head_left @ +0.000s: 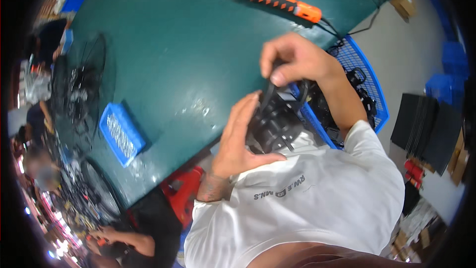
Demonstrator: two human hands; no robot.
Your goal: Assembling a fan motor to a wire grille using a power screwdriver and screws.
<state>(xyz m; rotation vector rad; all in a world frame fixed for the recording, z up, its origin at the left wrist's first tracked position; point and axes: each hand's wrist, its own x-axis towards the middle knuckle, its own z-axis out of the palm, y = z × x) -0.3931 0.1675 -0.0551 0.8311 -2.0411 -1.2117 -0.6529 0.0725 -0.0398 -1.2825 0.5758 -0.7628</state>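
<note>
A black part, perhaps a fan motor housing [275, 128], is close to my body at the table's edge. My left hand [234, 141] cups its left side, with the thumb along the near side and the fingers reaching up. Above it, my right hand [296, 62] is bent into a pinch around a black cord [268, 98] that leads down to the part. Motion blurs the right fingertips a little, and the part's underside is hidden.
An orange and black electric screwdriver [285, 5] lies on the green table [173, 54]. A blue tray [138, 147] of screws stands left. Beside my right arm is a blue basket [376, 87] with black parts. Fan guards [79, 89] and co-workers are at far left.
</note>
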